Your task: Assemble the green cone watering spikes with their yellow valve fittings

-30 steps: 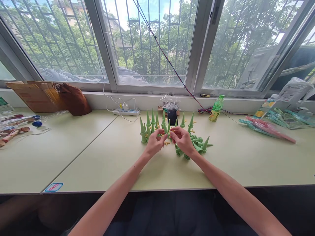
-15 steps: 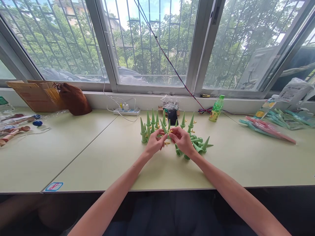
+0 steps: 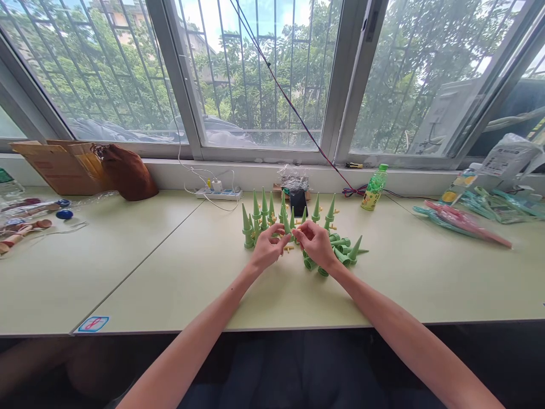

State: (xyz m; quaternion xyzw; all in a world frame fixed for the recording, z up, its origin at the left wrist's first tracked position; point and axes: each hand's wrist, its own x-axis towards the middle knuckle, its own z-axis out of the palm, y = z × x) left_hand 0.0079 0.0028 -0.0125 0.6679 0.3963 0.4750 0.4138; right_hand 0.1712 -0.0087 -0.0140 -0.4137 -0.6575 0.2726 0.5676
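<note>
L hand (image 3: 269, 249) grips light-green tapered plastic cone (image 3: 286, 225), tip up, approx. upright, over pale yellow-green flat tabletop (image 3: 191, 278). R hand (image 3: 315, 243) just beside cone's lower end, thumb + index drawn narrow; can't tell if they hold a pc. Small yellow T-shaped plastic pc. (image 3: 289, 248) on tabletop betw. hands. Upright green plastic spikes (image 3: 247, 232) beyond L hand; loose green hollow plastic parts (image 3: 343, 242) heaped nr. R hand.
</note>
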